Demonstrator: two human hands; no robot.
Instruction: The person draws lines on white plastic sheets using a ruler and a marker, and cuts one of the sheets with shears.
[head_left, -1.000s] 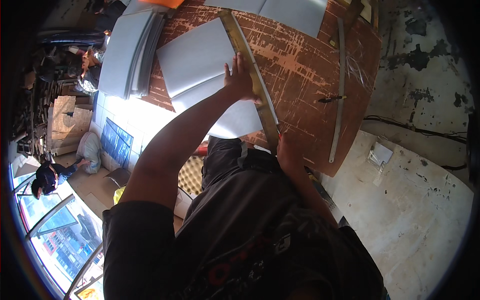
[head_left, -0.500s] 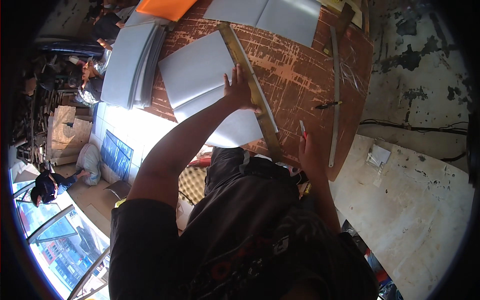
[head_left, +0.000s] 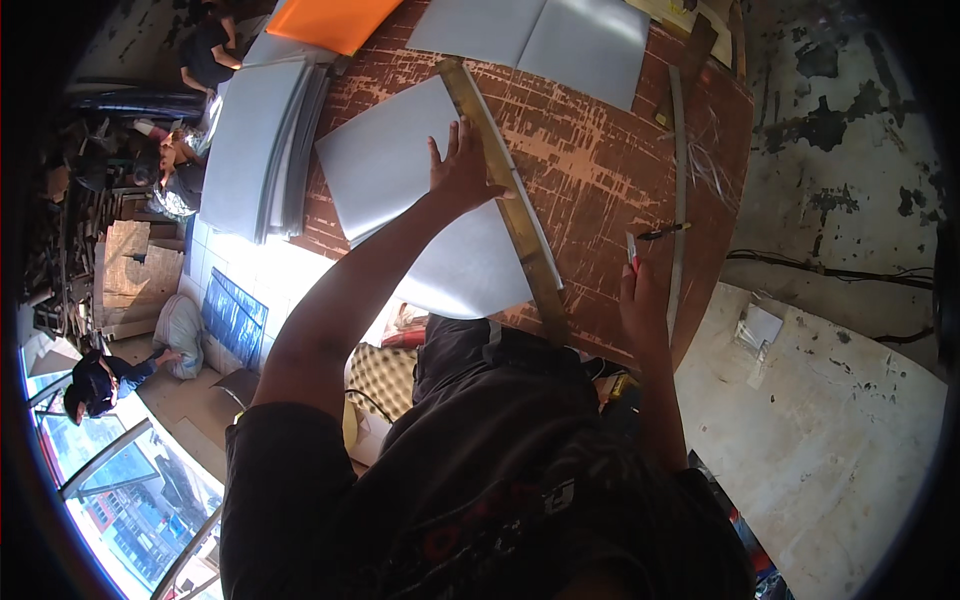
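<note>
My left hand (head_left: 462,172) is spread over a pale grey folded sheet (head_left: 385,145), its thumb reaching the long brass-coloured ruler (head_left: 525,240). The ruler lies slantwise along the sheet's right edge, with a thin pale strip showing beyond it. To the right, my right hand (head_left: 644,292) grips a red utility knife (head_left: 634,262) with its blade pointing away from me. Close to that blade, a black-and-yellow pen-like tool (head_left: 663,232) rests across a narrow metal ruler (head_left: 679,190).
A thick stack of grey sheets (head_left: 250,150) stands at the left of the scratched brown table (head_left: 580,150). Behind lie an orange sheet (head_left: 330,22) and another grey sheet (head_left: 575,45). Thin offcut strips (head_left: 708,165) are at the right. Other people sit farther left.
My left hand has slid left, off most of the ruler and onto the sheet. My right hand has moved right with the knife, nearer the narrow metal ruler.
</note>
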